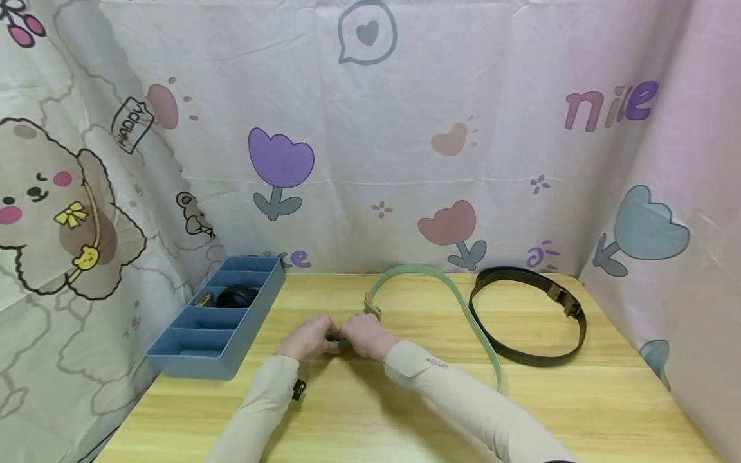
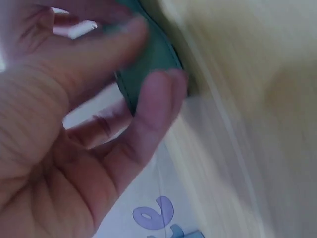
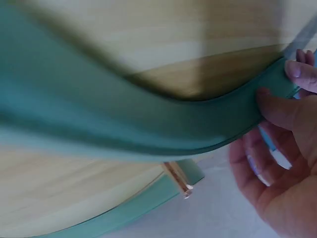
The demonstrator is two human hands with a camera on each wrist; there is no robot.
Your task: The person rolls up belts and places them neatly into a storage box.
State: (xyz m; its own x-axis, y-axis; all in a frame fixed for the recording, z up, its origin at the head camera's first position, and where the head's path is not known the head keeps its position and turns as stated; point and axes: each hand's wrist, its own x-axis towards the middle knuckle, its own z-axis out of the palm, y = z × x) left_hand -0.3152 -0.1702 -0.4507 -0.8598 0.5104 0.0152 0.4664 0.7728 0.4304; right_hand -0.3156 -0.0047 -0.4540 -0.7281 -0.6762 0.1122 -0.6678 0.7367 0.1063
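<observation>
The green belt (image 3: 148, 124) I pinch looks like smooth leather, real or imitation, softly sheened and stitched along its edge. Its metal buckle (image 3: 177, 179) has a coppery shine. My sleeves (image 1: 475, 395) are matt, lightly wrinkled cloth. The table (image 1: 341, 418) shows pale wood grain with a satin finish. The tray (image 1: 249, 331) looks like smooth matt plastic, the coiled strap (image 1: 234, 296) in it dark and glossy. The black belt (image 1: 535, 359) has a low sheen; the backdrop (image 1: 370, 128) is creased, printed cloth.

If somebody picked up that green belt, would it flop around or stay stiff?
The green belt is probably flexible but slightly springy, since it bends in smooth curves without sharp creases. Being a narrow strap, it likely feels light. Its metal buckle may make that end heavier and swing when lifted.
</observation>
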